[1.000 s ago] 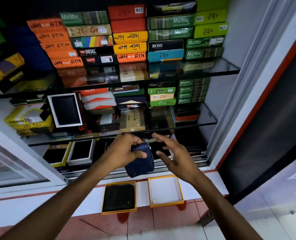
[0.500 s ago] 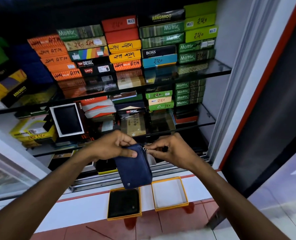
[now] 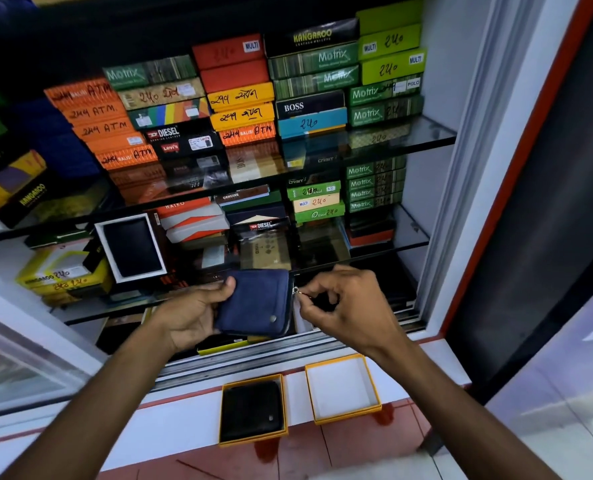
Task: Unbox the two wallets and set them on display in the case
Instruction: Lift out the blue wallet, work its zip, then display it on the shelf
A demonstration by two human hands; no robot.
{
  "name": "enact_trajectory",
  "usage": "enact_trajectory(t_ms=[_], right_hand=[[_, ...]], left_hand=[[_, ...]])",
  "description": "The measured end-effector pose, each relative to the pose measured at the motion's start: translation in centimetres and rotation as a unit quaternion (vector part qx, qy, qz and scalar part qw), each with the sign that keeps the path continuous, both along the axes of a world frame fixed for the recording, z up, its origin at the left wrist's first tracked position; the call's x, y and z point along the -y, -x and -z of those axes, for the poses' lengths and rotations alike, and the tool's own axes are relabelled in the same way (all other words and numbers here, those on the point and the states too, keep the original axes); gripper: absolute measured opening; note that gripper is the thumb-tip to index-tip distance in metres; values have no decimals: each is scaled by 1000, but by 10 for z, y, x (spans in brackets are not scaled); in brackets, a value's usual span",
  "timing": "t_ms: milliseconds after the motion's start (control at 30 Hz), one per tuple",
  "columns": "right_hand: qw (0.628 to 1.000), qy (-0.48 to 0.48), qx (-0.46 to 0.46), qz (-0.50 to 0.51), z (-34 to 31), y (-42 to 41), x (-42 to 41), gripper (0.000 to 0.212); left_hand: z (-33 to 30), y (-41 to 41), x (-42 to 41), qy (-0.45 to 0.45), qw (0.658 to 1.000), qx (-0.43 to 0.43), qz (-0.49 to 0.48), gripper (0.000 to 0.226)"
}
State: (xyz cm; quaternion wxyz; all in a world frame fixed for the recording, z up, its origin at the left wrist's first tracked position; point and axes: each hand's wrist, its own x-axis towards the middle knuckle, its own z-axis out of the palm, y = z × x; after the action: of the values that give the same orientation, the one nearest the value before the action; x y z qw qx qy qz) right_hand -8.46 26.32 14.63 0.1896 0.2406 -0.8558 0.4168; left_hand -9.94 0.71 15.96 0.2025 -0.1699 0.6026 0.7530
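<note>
My left hand holds a navy blue zip wallet upright in front of the open display case, thumb on its top left corner. My right hand pinches the small metal zipper pull at the wallet's right edge. Below, on the white ledge, a yellow-rimmed box holds a black wallet. To its right a second yellow-rimmed box stands with only its white lining showing.
The case has glass shelves stacked with coloured wallet boxes. A white-framed box with a dark wallet leans on the middle shelf at left. Sliding-door tracks run along the case front. A white door frame bounds the right side.
The blue wallet has been lifted and turned flat towards me. My right hand went from open beside it to pinching the zipper pull. The view shifted slightly downward.
</note>
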Motion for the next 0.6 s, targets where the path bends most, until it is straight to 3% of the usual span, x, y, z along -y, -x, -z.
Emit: enact_trajectory(t_ms=[67,233,367,600], right_hand=[[999,3,25,35,9,1,5,9],[993,23,90,79,31,0,13,10],[987,54,115,98,41,-6,26,14],[987,84,118,70,51,-13,31,14]], left_hand=[[3,0,-14,-43,993,75,-82,14],[15,7,-42,-138,959,125,-211,29],[19,11,-81,-183,933,100,-292,21],[22,23,-109,-255,894,10,-369,38]])
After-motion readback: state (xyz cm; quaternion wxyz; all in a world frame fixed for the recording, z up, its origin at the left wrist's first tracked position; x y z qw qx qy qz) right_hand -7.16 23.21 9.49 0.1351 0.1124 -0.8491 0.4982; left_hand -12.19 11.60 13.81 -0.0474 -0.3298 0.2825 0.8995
